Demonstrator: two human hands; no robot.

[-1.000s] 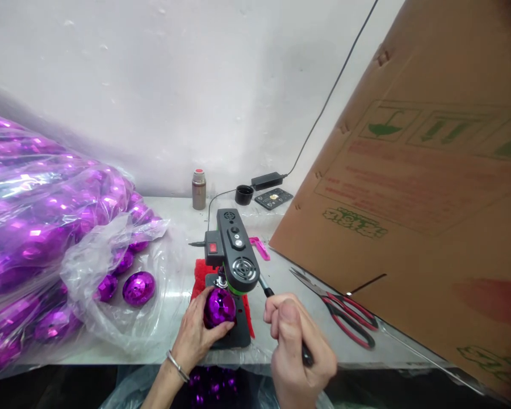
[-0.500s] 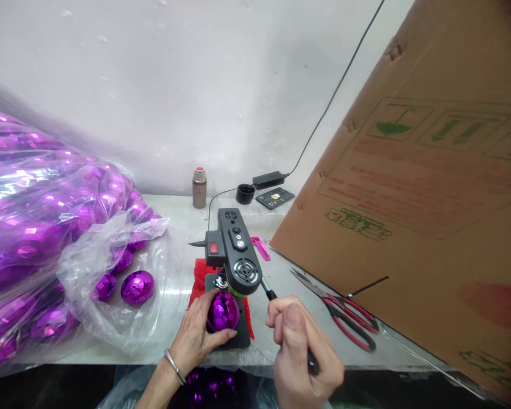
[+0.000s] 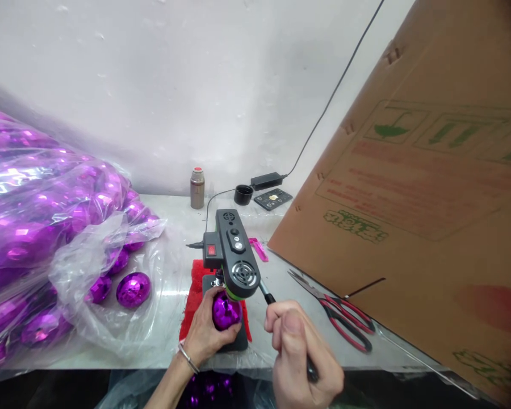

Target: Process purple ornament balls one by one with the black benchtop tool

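A shiny purple faceted ball ornament point(image 3: 227, 313) sits under the front end of a small black bench press machine point(image 3: 234, 250). My left hand point(image 3: 206, 329), with a bracelet at the wrist, curls its fingers and thumb around the ball's left and near side. My right hand point(image 3: 304, 352) is wrapped round the black-gripped lever handle point(image 3: 269, 296) at the machine's right side. Beneath the machine lie its dark base plate point(image 3: 237, 342) and a red cloth point(image 3: 190, 309). The machine's head hides the top of the ball.
A clear plastic bag point(image 3: 68, 187) full of purple balls fills the left; one loose ball point(image 3: 133, 289) lies beside it. Scissors point(image 3: 344, 318) and a large cardboard box point(image 3: 387, 187) are on the right. Behind stand a flask point(image 3: 197, 188), black cup point(image 3: 243, 195) and power adapter point(image 3: 267, 180).
My left hand has shifted slightly right with the ball, turning it under the machine. My right hand stays closed on the lever handle. The whole view has moved a little.
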